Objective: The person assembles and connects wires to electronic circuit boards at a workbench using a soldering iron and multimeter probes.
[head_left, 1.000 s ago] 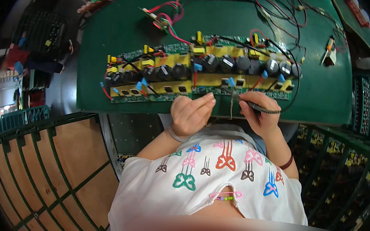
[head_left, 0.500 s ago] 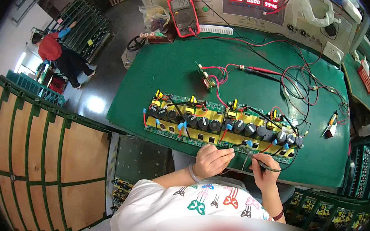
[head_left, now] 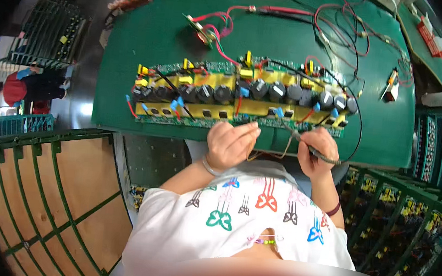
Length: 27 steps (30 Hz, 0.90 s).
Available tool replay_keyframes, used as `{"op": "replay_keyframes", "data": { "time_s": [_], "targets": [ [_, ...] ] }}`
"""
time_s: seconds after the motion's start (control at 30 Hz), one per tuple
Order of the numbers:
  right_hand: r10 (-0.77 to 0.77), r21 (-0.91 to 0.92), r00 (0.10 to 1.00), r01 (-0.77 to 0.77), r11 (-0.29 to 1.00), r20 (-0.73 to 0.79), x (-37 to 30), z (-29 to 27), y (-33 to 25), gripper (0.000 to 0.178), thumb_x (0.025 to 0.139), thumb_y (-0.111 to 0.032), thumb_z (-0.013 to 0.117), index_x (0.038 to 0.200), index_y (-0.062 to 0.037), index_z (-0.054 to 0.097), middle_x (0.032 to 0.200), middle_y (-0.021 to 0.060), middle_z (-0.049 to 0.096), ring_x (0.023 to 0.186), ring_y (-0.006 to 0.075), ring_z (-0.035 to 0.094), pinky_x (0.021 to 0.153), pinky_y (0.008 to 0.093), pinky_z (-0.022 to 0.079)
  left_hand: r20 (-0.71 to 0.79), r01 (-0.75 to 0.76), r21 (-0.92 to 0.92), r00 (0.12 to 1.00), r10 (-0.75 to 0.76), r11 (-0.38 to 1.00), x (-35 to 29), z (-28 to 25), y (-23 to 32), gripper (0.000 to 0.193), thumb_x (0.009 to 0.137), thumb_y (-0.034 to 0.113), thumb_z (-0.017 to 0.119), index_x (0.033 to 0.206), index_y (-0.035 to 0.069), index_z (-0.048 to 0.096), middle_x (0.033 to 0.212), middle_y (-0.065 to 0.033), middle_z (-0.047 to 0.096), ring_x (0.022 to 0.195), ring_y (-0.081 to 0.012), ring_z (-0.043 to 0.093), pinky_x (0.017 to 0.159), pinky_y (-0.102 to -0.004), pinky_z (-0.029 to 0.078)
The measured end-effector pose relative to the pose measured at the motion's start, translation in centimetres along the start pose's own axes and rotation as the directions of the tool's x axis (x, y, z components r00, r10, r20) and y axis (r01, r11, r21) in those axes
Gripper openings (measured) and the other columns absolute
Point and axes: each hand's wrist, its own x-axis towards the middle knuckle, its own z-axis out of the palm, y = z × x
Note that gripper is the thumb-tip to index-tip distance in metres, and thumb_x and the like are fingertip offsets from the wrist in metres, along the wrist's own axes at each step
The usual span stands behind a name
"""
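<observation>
Green matting covers the workbench point(head_left: 151, 37), and on it lies a long circuit board point(head_left: 242, 100) — a row of dark round capacitors along its middle, yellow parts and small blue pieces dotted over it, red and black wires point(head_left: 341, 22) trailing off toward the far side of the bench. The left hand point(head_left: 229, 144) rests at the board's near edge, fingers curled loosely with the fingertips touching the rim of the board; whether anything is pinched between them cannot be made out. The right hand point(head_left: 317, 154) is closed around a slim dark pen-like tool point(head_left: 312, 148), its tip pointing up-left at the board's near edge — just beside the left fingertips. A small green board point(head_left: 199, 29) with red leads sits well apart, farther up the mat. Wooden panels in green frames point(head_left: 47, 196) stand to the lower left.
</observation>
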Motion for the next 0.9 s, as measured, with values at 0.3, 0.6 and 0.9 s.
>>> {"op": "replay_keyframes", "data": {
  "time_s": [0.3, 0.6, 0.9],
  "targets": [
    [0.045, -0.032, 0.999, -0.044, 0.999, 0.022, -0.6, -0.1, 0.4, 0.017, 0.075, 0.008, 0.067, 0.089, 0.0003, 0.062, 0.077, 0.0106, 0.066, 0.060, 0.0259, 0.060, 0.055, 0.0330, 0.049, 0.021, 0.020, -0.007, 1.000, -0.020, 1.000, 0.0, 0.3, 0.1, 0.020, 0.073, 0.001, 0.078, 0.091, 0.008, 0.073, 0.099, -0.0033, 0.073, 0.061, -0.0177, 0.054, 0.055, -0.0302, 0.041],
    [0.006, -0.026, 1.000, -0.006, 1.000, -0.018, 0.3, 0.0, -0.1, 0.016, 0.076, 0.008, 0.066, 0.089, 0.0011, 0.061, 0.076, 0.0129, 0.065, 0.060, 0.0281, 0.061, 0.056, 0.0342, 0.050, 0.015, 0.001, -0.003, 1.000, -0.001, 1.000, 0.5, -0.1, -0.1, 0.022, 0.075, 0.004, 0.078, 0.095, 0.009, 0.072, 0.102, -0.0031, 0.072, 0.062, -0.0167, 0.056, 0.055, -0.0314, 0.042],
    [0.098, -0.071, 0.995, -0.097, 0.993, 0.009, -0.5, -0.2, -0.8, 0.005, 0.082, 0.004, 0.062, 0.086, 0.0004, 0.060, 0.075, 0.0135, 0.063, 0.059, 0.0276, 0.057, 0.056, 0.0352, 0.046, 0.004, 0.011, -0.034, 1.000, -0.011, 0.999, 0.1, -0.3, 0.7, 0.022, 0.075, 0.003, 0.077, 0.096, 0.006, 0.071, 0.102, -0.0043, 0.072, 0.062, -0.0167, 0.054, 0.055, -0.0306, 0.042]
  ]
}}
